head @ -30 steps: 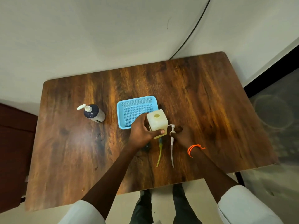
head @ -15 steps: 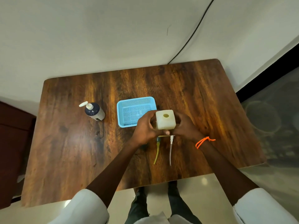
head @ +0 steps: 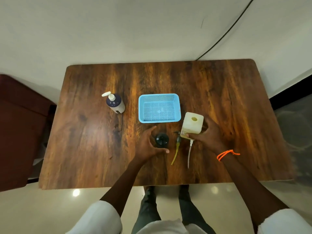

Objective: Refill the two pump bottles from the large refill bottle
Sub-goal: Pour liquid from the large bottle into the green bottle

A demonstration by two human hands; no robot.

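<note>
The large cream refill bottle [head: 192, 123] stands upright with its mouth uncapped, just right of the blue basket. My right hand [head: 208, 137] grips it from the right, thumb along its near lower edge. A dark pump bottle [head: 162, 140] stands with its pump removed near the table's middle. My left hand [head: 147, 146] curls round it, index finger behind and thumb in front. Two removed pumps lie between my hands: a dark one with a yellow tube [head: 176, 149] and a white one with a clear tube [head: 190, 152]. A second dark bottle [head: 115, 103] with a white pump fitted stands at the left.
An empty blue mesh basket [head: 143, 107] sits behind my hands on the wooden table [head: 84, 141]. A dark red chair [head: 22, 124] is off the table's left side, and a black cable [head: 224, 32] runs along the wall at the back right.
The refill bottle passed from both hands to my right hand alone and moved right, off the dark bottle. My left hand dropped onto the now uncovered dark bottle.
</note>
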